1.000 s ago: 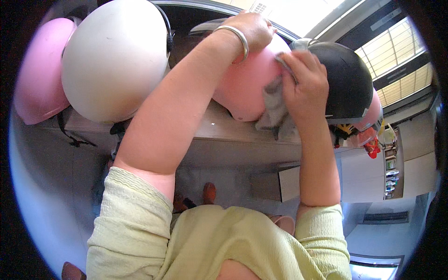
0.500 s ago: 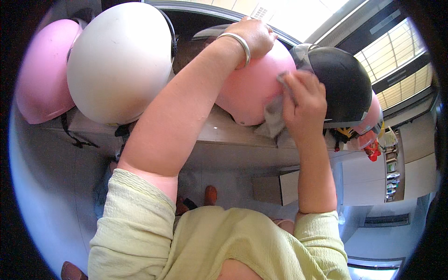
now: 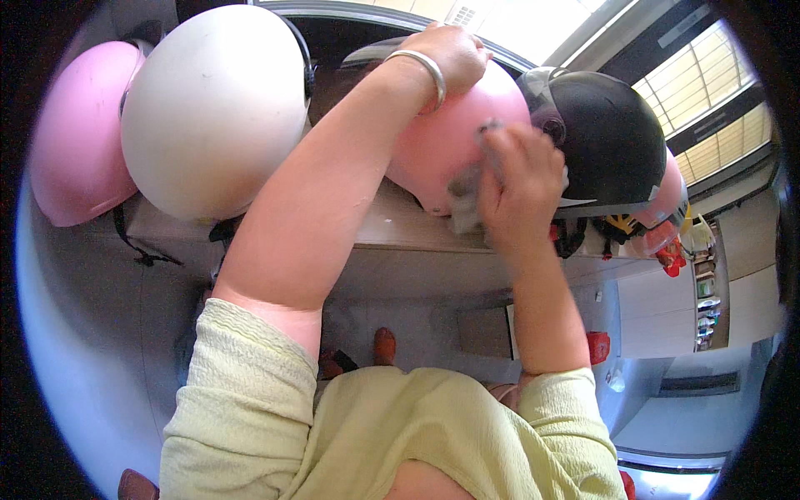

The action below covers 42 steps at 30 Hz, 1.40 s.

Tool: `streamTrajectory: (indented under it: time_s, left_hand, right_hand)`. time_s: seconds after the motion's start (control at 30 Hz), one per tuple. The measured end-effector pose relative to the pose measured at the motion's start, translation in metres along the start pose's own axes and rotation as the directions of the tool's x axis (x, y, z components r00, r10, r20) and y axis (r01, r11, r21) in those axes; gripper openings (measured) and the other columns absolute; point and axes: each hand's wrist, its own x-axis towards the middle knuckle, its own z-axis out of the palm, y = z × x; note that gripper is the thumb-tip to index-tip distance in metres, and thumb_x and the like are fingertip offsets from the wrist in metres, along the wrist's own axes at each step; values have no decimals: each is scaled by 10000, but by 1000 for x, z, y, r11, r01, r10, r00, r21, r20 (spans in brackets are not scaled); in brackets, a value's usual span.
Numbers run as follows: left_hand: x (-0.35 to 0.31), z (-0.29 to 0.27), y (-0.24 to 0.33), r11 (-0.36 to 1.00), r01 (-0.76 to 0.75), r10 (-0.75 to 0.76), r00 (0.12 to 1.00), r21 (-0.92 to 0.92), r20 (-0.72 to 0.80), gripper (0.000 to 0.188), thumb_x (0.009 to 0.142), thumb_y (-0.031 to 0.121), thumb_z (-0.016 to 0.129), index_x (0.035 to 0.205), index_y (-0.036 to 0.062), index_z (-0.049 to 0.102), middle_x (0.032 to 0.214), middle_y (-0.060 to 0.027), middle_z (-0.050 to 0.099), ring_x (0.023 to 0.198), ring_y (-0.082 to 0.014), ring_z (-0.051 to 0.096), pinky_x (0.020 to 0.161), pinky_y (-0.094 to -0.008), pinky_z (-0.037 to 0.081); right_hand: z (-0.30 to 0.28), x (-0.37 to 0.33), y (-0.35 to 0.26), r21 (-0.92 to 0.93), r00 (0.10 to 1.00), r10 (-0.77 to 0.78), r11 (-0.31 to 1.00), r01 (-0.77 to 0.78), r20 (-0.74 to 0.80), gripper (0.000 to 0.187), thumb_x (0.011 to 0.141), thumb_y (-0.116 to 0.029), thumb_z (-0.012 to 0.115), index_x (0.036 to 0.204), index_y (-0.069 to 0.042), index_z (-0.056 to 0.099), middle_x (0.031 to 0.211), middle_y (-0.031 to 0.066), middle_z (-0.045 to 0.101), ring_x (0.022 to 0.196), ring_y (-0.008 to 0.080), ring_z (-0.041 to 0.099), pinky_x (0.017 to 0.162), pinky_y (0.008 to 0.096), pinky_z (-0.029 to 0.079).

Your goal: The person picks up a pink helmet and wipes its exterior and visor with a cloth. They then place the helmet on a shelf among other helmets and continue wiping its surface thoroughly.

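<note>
A pink helmet point(image 3: 450, 137) sits on the ledge in front of me. My left hand point(image 3: 457, 57), with a silver bangle at the wrist, rests on its top and grips it at the far side, the fingertips partly hidden. Against the helmet's right side my right hand point(image 3: 523, 179) presses a crumpled grey cloth point(image 3: 467, 200) held in its bent fingers. The cloth hangs below the hand near the helmet's lower edge. Hand and cloth are a little blurred.
Left of the pink helmet stand a white helmet point(image 3: 215, 117) and another pink helmet point(image 3: 82, 137) with a dangling black strap. A black helmet point(image 3: 612, 137) is close on the right. All rest on a pale ledge point(image 3: 387, 221); a shelf with bottles point(image 3: 707, 312) stands farther right.
My right hand has shifted left across the pink helmet with the cloth. My left hand stays on top of the helmet.
</note>
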Motion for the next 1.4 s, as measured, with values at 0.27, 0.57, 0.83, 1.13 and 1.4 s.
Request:
streamTrajectory:
  time_s: [0.27,0.57,0.83,1.13,1.4]
  left_hand:
    - [-1,1,-1,992,121,-122,992,-44,-38,372,959,365,509,1045,76,726,1023,-218,689,981,-384,658,906,-418,499]
    - [-4,-21,14,992,125,-121,983,-21,139,434,971,346,422,1058,37,714,1121,-241,660,1097,-402,605,985,-445,459]
    - [-7,-24,13,997,80,-82,984,19,158,444,965,335,425,1064,8,708,1133,-244,658,1117,-395,606,994,-451,451]
    - [-8,-26,23,968,250,-239,953,-36,184,365,861,187,473,1035,-24,715,1091,-285,657,1085,-393,636,943,-437,490]
    - [-9,-26,22,980,190,-175,964,-58,201,371,859,182,475,1057,-22,713,1118,-284,650,1110,-373,635,958,-415,488]
  right_hand:
    - [8,-27,-20,22,1000,-16,1000,16,-21,278,673,-83,681,950,-105,682,966,48,615,880,247,587,794,402,416]
    - [13,-43,-29,52,999,33,998,-33,3,311,650,-41,701,955,-97,691,946,48,615,872,256,588,790,388,402]
    - [11,-43,-26,67,997,5,998,-10,76,290,662,-35,711,945,-97,702,963,58,624,877,268,587,796,392,407]
    - [20,-30,-28,-2,991,-120,993,121,63,313,651,-66,704,962,-109,714,986,46,640,885,256,595,816,389,411]
    - [19,-30,-25,-6,995,-83,996,84,57,284,642,-46,725,920,-103,727,950,50,656,859,252,611,792,375,426]
